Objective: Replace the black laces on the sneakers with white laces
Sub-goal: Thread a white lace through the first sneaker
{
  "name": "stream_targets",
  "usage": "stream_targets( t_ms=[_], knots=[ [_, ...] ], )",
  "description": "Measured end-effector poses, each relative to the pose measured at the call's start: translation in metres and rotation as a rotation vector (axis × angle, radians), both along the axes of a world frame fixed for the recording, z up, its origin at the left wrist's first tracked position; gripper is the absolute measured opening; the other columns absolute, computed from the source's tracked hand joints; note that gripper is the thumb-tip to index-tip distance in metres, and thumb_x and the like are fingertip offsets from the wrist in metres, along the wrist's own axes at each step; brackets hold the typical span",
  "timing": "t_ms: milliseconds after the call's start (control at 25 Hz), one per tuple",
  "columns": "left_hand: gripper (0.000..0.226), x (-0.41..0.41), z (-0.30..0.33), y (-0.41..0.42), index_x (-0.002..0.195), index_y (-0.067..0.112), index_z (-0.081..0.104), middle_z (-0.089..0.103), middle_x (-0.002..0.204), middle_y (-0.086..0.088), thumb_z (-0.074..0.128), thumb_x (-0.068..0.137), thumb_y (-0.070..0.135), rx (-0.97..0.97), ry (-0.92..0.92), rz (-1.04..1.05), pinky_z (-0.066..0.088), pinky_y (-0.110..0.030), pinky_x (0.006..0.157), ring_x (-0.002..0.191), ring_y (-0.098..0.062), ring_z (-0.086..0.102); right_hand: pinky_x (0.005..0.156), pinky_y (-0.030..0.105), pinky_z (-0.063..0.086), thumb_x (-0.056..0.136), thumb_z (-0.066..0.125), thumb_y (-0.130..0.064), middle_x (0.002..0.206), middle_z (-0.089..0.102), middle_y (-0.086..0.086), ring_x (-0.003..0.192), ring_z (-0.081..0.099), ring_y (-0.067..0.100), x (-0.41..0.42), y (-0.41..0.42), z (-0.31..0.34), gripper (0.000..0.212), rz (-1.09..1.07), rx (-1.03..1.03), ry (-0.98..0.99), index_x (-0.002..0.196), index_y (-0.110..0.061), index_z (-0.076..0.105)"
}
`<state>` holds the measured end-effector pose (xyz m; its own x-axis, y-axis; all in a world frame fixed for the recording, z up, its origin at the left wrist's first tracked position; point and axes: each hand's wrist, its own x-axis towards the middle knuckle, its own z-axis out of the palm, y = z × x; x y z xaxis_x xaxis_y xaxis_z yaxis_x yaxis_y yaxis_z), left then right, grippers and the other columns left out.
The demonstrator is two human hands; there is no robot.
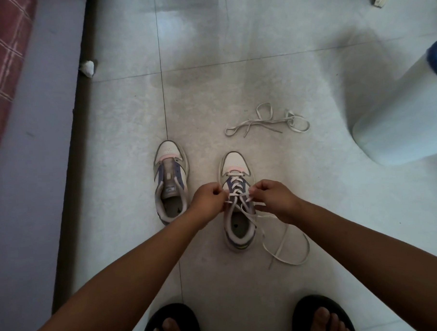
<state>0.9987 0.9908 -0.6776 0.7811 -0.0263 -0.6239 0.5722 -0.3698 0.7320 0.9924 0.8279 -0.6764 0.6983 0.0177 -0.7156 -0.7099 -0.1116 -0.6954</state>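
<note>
On the pale tiled floor (258, 71), my left hand (209, 198) and right hand (271, 196) each hold a pinching grip on the flat white lace (286, 250) threaded through the right white-and-blue sneaker (237, 209). The left white-and-blue sneaker (170, 182) stands just beside it, unlaced. A second loose white lace (268, 122) lies beyond the right sneaker's toe.

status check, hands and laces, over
Left hand and right hand each pinch the white lace on the right sneaker. Left sneaker unlaced. Spare white lace on floor beyond, nothing blocking.
</note>
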Motion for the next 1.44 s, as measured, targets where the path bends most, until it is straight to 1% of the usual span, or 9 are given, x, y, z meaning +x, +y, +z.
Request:
stream_targets(
  t_ms=[120, 200, 320, 440, 560, 720, 1080, 1320, 1440],
  knots=[
    [0.028, -0.008, -0.005, 0.000, 0.067, 0.008, 0.048, 0.056, 0.073, -0.010, 0.052, 0.095, 0.007, -0.239, 0.101, 0.211, 0.054, -0.021, 0.061, 0.067, -0.014, 0.058, 0.074, 0.031, 0.050, 0.096, 0.050, -0.010, 0.083, 0.061, 0.010, 0.076, 0.059, 0.018, -0.005, 0.000, -0.004, 0.019, -0.141, 0.092, 0.051, 0.077, -0.008, 0.053],
    [0.025, -0.012, -0.006, 0.000, 0.069, 0.009, 0.051, 0.057, 0.073, -0.006, 0.052, 0.095, 0.009, -0.272, 0.082, 0.236, 0.053, -0.021, 0.062, 0.068, -0.013, 0.056, 0.075, 0.032, 0.051, 0.096, 0.051, -0.013, 0.089, 0.063, 0.012, 0.078, 0.061, 0.020, -0.006, 0.001, -0.004, 0.015, -0.089, 0.004, -0.009, 0.082, -0.009, 0.054],
    [0.011, -0.018, -0.007, 0.006, 0.098, 0.013, 0.054, 0.057, 0.088, -0.005, 0.054, 0.094, 0.023, 0.011, -0.030, 0.098, 0.049, -0.034, 0.077, 0.081, -0.018, 0.055, 0.070, 0.026, 0.051, 0.093, 0.057, -0.028, 0.094, 0.062, 0.005, 0.080, 0.061, 0.013, -0.012, -0.004, 0.004, 0.019, 0.049, -0.187, -0.118, 0.104, -0.016, 0.049],
    [0.052, -0.037, -0.010, 0.008, 0.133, 0.012, 0.036, 0.051, 0.115, -0.010, 0.056, 0.089, 0.032, 0.263, 0.026, -0.131, 0.042, -0.031, 0.083, 0.101, -0.024, 0.055, 0.058, 0.018, 0.038, 0.088, 0.061, -0.040, 0.087, 0.056, -0.009, 0.075, 0.057, 0.004, -0.034, -0.003, 0.006, 0.039, 0.267, -0.361, -0.142, 0.112, -0.024, 0.035],
    [0.053, -0.052, -0.012, -0.003, 0.133, 0.013, 0.032, 0.043, 0.124, -0.013, 0.055, 0.087, 0.028, 0.336, -0.009, -0.363, 0.039, -0.029, 0.081, 0.109, -0.029, 0.051, 0.063, 0.025, 0.040, 0.088, 0.061, -0.039, 0.095, 0.060, 0.001, 0.086, 0.061, 0.019, -0.052, 0.007, 0.000, 0.045, 0.538, -0.499, -0.142, 0.118, -0.016, 0.036],
    [0.052, -0.049, -0.011, -0.016, 0.137, 0.015, 0.030, 0.041, 0.122, -0.015, 0.051, 0.089, 0.020, 0.323, -0.062, -0.250, 0.039, -0.032, 0.085, 0.109, -0.033, 0.051, 0.074, 0.035, 0.036, 0.095, 0.044, -0.042, 0.108, 0.064, 0.008, 0.100, 0.060, 0.030, -0.045, 0.008, 0.007, 0.033, 0.865, -1.029, -0.343, 0.112, -0.014, 0.043],
    [0.053, -0.037, -0.016, -0.022, 0.145, 0.025, 0.025, 0.034, 0.109, -0.009, 0.039, 0.095, 0.027, 0.428, -0.060, -0.154, 0.039, -0.033, 0.080, 0.095, -0.037, 0.054, 0.075, 0.033, 0.034, 0.099, 0.034, -0.029, 0.100, 0.058, 0.008, 0.092, 0.052, 0.026, -0.074, 0.016, 0.028, 0.028, 1.022, -0.833, -0.627, 0.095, -0.013, 0.057],
    [0.047, -0.029, -0.017, -0.020, 0.134, 0.012, 0.033, 0.039, 0.125, -0.015, 0.048, 0.091, 0.024, 0.386, -0.072, -0.157, 0.041, -0.036, 0.086, 0.109, -0.036, 0.051, 0.064, 0.031, 0.040, 0.097, 0.044, -0.031, 0.073, 0.061, 0.005, 0.069, 0.055, 0.019, -0.061, 0.011, 0.034, 0.035, 0.519, -0.525, -0.333, 0.074, -0.008, 0.057],
    [0.050, -0.029, -0.015, -0.016, 0.136, 0.017, 0.034, 0.040, 0.117, -0.011, 0.051, 0.089, 0.021, 0.344, -0.115, -0.149, 0.041, -0.032, 0.083, 0.106, -0.035, 0.052, 0.062, 0.027, 0.040, 0.096, 0.045, -0.027, 0.067, 0.058, -0.002, 0.063, 0.052, 0.010, -0.062, 0.011, 0.039, 0.032, 0.511, -0.444, -0.312, 0.073, -0.011, 0.060]
  ],
)
